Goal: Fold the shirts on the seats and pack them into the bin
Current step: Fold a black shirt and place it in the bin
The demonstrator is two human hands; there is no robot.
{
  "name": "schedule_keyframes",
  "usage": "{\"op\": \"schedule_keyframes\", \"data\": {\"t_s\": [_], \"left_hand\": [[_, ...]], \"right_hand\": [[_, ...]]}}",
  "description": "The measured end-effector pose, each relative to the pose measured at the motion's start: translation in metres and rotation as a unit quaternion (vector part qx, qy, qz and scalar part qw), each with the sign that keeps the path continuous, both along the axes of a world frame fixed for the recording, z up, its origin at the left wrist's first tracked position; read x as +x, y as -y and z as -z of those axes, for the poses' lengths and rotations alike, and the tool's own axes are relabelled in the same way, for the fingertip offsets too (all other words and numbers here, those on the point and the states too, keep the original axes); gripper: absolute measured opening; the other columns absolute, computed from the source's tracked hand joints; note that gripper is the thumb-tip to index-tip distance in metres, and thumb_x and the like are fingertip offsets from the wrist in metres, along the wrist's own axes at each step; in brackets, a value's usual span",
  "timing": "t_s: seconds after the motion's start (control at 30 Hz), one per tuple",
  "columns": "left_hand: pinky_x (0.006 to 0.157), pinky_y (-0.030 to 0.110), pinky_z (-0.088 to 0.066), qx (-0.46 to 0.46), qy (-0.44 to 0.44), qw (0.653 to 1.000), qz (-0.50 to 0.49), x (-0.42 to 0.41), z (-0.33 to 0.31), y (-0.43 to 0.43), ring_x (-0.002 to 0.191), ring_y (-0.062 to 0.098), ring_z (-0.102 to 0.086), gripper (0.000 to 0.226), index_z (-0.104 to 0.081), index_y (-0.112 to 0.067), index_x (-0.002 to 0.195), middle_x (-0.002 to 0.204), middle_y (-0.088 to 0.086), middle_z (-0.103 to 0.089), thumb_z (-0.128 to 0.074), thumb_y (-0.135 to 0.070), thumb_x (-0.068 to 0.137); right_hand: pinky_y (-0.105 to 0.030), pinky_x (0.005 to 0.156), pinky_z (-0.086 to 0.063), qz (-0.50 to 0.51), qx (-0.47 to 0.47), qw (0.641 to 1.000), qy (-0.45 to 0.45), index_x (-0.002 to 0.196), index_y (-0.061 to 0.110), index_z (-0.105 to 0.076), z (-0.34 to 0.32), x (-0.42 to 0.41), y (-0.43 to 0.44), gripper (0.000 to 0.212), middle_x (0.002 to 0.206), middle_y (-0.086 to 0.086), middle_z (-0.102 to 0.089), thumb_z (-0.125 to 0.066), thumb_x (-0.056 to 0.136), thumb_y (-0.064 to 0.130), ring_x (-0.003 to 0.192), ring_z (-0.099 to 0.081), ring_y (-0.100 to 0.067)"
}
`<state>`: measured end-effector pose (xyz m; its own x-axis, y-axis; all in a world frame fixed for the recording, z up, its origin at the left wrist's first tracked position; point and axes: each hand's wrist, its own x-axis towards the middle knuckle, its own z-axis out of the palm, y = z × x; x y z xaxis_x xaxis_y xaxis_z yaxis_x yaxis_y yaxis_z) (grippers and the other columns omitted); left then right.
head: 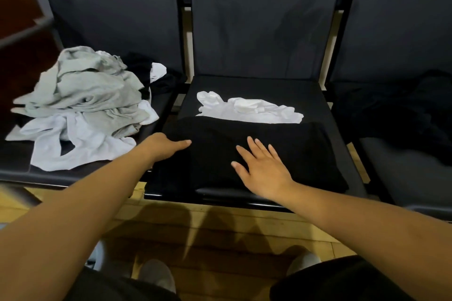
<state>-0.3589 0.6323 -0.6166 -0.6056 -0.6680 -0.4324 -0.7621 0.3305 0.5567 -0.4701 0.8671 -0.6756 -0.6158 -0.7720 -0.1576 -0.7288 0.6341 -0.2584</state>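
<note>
The black shirt [264, 151] lies folded into a rough rectangle on the front half of the middle seat [247, 82], its near edge reaching the seat's front lip. The right hand [263, 170] rests palm down on this shirt, near its front centre, with all fingers straight and spread; it holds nothing. The left hand [165, 145] sits at the shirt's left edge. One digit lies straight along the top of the cloth, pointing right. The other fingers are hidden behind the hand and the dark fabric, so it cannot be told whether they grip the edge or only press on it. A white shirt [249, 110] lies crumpled just behind the black shirt, touching it, and the black cloth covers its near edge. On the left seat [14, 168] a loose pile [83, 102] of grey and white shirts is heaped, with black cloth partly buried at its rear. The individual pieces cannot be separated by eye. On the right seat [403, 178] a dark garment [401, 115] blends into the upholstery and is cut off by the frame's right edge. Its outline is hard to make out. Below, on the wooden floor [220, 225], two grey shoes [156, 275] are partly cut off by the arms and dark trouser legs.
</note>
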Motion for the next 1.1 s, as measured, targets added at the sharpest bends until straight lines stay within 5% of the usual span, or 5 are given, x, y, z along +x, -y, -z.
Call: {"op": "schedule_keyframes", "data": {"t_s": [0.3,0.67,0.83,0.97,1.1], "left_hand": [[0.103,0.047,-0.05,0.139,-0.058,0.987,-0.047,0.006,-0.002,0.01,0.115,0.032,-0.062,0.059,-0.052,-0.008,0.14,0.131,0.013,-0.063,-0.074,-0.032,0.09],[0.085,0.048,-0.06,0.173,-0.189,0.964,-0.071,0.001,-0.055,-0.006,0.087,0.034,-0.074,0.024,-0.072,-0.009,0.106,0.097,0.016,-0.076,-0.076,-0.021,0.085],[0.089,0.04,-0.059,0.045,-0.246,0.966,0.064,-0.03,-0.074,-0.052,0.091,0.021,-0.074,0.018,-0.075,-0.018,0.103,0.095,0.004,-0.077,-0.074,-0.027,0.087],[0.069,0.024,-0.05,-0.109,-0.228,0.947,0.197,-0.066,-0.069,-0.104,0.08,0.014,-0.063,0.014,-0.065,-0.013,0.092,0.082,-0.001,-0.067,-0.069,-0.026,0.087],[0.077,0.034,-0.051,-0.149,-0.171,0.936,0.271,-0.084,-0.045,-0.14,0.086,0.018,-0.064,0.014,-0.066,-0.015,0.1,0.087,0.001,-0.068,-0.064,-0.023,0.089]], "right_hand": [[-0.043,0.126,0.006,-0.005,0.004,1.0,0.014,0.161,0.031,-0.016,-0.001,-0.003,-0.001,0.064,0.17,0.0,0.005,-0.021,0.104,0.061,0.155,0.01,-0.016],[-0.038,0.126,0.003,0.016,-0.082,0.989,0.12,0.159,0.028,-0.024,-0.01,0.01,0.017,0.061,0.169,-0.001,-0.005,-0.035,0.105,0.053,0.156,0.001,-0.014],[-0.028,0.108,-0.04,0.186,-0.311,0.833,0.419,0.135,0.02,-0.06,-0.034,-0.007,0.008,0.042,0.134,0.001,-0.063,-0.049,0.103,0.045,0.127,-0.056,-0.016],[-0.045,0.103,-0.05,0.287,-0.402,0.671,0.553,0.125,0.01,-0.059,-0.048,-0.038,-0.022,0.052,0.122,-0.013,-0.069,-0.037,0.105,0.053,0.115,-0.065,-0.026],[-0.049,0.092,-0.057,0.313,-0.373,0.647,0.587,0.126,0.006,-0.056,-0.047,-0.057,-0.044,0.067,0.115,-0.018,-0.07,-0.034,0.101,0.064,0.108,-0.069,-0.035]]}}
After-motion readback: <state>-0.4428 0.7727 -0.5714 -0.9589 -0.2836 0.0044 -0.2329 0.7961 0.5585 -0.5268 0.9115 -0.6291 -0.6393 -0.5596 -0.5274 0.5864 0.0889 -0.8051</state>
